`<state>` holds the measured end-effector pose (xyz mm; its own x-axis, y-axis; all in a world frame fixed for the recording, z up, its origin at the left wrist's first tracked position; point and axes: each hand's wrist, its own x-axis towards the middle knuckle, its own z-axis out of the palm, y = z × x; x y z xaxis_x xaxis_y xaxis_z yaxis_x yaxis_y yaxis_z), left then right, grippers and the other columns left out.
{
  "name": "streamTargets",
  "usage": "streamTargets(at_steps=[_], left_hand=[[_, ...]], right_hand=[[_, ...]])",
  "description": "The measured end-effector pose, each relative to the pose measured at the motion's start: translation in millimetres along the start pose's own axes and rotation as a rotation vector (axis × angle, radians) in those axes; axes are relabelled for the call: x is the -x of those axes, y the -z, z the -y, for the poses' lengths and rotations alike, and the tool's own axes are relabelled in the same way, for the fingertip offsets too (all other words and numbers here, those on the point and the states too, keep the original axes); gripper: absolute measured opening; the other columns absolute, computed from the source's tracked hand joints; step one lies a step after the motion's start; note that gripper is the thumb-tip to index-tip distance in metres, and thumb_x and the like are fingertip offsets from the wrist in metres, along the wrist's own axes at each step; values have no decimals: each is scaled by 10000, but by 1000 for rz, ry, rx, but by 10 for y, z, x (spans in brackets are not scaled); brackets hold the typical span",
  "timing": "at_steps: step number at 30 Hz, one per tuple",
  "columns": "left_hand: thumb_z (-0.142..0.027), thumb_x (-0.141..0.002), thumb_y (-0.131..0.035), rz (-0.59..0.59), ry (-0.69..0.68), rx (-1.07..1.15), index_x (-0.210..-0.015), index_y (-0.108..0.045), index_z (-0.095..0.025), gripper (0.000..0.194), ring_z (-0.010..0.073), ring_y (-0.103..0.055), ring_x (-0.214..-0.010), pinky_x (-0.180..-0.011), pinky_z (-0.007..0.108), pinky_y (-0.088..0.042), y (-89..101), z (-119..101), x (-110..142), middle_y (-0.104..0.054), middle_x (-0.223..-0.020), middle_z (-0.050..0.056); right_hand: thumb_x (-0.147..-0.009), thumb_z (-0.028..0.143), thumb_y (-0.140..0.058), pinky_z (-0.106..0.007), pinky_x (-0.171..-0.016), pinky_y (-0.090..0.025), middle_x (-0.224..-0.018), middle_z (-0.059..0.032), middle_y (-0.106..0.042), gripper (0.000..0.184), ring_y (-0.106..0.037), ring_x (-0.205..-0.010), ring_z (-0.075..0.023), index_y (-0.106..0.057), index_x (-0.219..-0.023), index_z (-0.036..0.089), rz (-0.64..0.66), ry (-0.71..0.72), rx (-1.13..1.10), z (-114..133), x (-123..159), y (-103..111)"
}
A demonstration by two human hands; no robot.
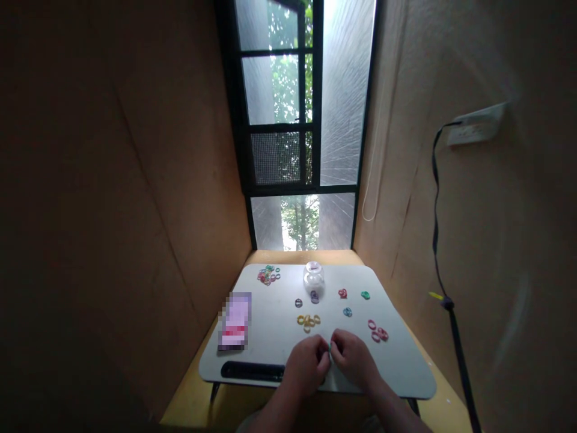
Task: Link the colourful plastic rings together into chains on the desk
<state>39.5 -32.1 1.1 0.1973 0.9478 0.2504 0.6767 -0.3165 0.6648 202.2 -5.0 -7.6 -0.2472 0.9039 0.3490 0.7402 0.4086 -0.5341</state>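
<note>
My left hand (310,362) and my right hand (352,356) meet over the table's near edge, fingers pinched together. Between their fingertips shows a speck of a small green band (330,346), mostly hidden by the fingers. Just beyond my left hand lie several yellow bands (307,321). Past them are a dark band cluster (299,303) and purple bands (314,296). To the right sit red bands (343,293), blue bands (347,312), green bands (365,295) and pink bands (382,334).
A mixed heap of coloured bands (268,275) lies at the white table's (270,343) far left. A clear rounded jar (314,278) stands at the back. A blurred purple packet or phone (237,319) lies left, above a black slot (252,371). Walls flank the table; a window (302,222) stands behind.
</note>
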Motion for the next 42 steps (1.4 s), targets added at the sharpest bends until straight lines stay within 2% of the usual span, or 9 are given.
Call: streamTargets(at_steps=[24, 27, 30, 31, 35, 42], left_hand=[[-249, -837, -551, 42, -18, 22, -776, -574, -196, 84, 127, -511, -667, -622, 240, -340, 3, 8, -29, -611, -725, -13], [-225, -834, -535, 27, -17, 31, -789, -557, -196, 58, 130, -501, -690, -635, 239, -343, 20, -2, -25, -591, -744, -10], [-208, -826, -535, 23, -14, 45, -810, -547, -198, 22, 130, -498, -700, -644, 237, -348, 23, 7, -23, -585, -760, -13], [-208, -826, -537, 28, -13, 46, -812, -546, -199, 19, 130, -499, -699, -644, 238, -347, 20, 14, -24, -585, -759, -14], [-230, -840, -540, 30, 10, 36, -804, -554, -201, 49, 128, -498, -674, -623, 241, -333, 0, 36, -38, -584, -734, -18], [-190, -802, -561, 17, 71, 6, -805, -568, -195, 9, 131, -509, -665, -618, 243, -322, -9, 20, -65, -597, -720, -16]], right_hand=[[-824, 222, -458, -252, -605, -330, -666, 5, -590, 163, -532, -638, -147, -537, -682, 203, 6, -2, -25, 5, 0, 32], [-819, 228, -476, -252, -630, -369, -687, 9, -608, 133, -552, -654, -151, -600, -778, 205, 26, 14, -85, 10, 12, 59], [-813, 216, -491, -259, -692, -418, -792, -2, -664, 229, -588, -714, -157, -648, -980, 213, 48, 40, -184, 3, 18, 81], [-814, 209, -490, -262, -709, -427, -822, -9, -675, 243, -595, -733, -158, -654, -993, 213, 55, 50, -206, -3, 18, 83], [-818, 205, -488, -263, -691, -423, -773, -10, -659, 166, -580, -712, -157, -654, -828, 203, 75, 72, -189, -23, 17, 79], [-817, 247, -500, -249, -631, -384, -689, 7, -611, 136, -544, -654, -145, -601, -738, 200, 65, 65, -112, 1, 29, 91]])
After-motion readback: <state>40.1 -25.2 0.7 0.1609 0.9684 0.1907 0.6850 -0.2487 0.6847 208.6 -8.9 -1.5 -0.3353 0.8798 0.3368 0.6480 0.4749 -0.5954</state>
